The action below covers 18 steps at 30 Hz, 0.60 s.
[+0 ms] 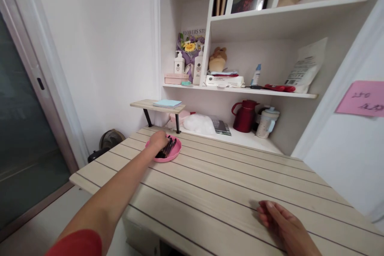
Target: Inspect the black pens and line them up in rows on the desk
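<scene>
My left hand [159,140] reaches over a round pink scalloped dish [175,154] on the slatted table. Several slim dark sticks that look like makeup brushes [168,146] lie in the dish, right beside my fingers. That hand is curled downward, and what its fingers hold, if anything, is hidden. Nearer to me on the right, my right hand [280,222] hovers low over or rests on the table. Its fingers are curled in with the thumb against them, and no object shows in it.
A small raised stand [141,105] with light-blue paper [167,103] stands behind the dish. Along the back are a white plastic bag [199,124], a dark red jug [245,117] and a pale cup [267,124]. White shelves [255,93] above hold bottles, flowers and a picture frame.
</scene>
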### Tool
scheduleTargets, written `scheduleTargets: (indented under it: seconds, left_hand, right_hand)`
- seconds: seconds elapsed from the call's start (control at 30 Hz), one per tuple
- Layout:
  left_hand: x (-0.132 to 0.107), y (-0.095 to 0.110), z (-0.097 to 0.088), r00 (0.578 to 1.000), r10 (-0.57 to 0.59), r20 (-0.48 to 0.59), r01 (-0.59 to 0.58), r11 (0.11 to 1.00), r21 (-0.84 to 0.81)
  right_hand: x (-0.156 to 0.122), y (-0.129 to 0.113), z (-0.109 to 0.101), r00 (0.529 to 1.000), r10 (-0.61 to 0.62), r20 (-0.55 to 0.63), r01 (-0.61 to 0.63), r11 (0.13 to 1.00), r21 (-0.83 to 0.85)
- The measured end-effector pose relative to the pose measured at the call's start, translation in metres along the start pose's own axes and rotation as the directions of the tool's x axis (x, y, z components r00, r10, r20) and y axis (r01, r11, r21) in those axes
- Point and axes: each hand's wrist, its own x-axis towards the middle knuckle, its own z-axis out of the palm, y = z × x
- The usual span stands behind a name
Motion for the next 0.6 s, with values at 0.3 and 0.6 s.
scheduleTargets:
  seconds: [0.3, 0.6]
  left_hand:
    - [-0.059, -0.05, -0.018, 0.983, 0.174, -0.053, -0.175, 0.985, -0.01]
    - [-0.145, -0.056, 0.063, 0.94, 0.337, 0.057, -0.296, 0.886, -0.358]
  right_hand:
    - [-0.002, -0.006, 0.014, 0.984, -0.169, 0.064, 0.179, 0.961, -0.213]
    - [-0.013, -0.009, 0.026, 0.923, -0.342, 0.175, 0.371, 0.677, -0.635]
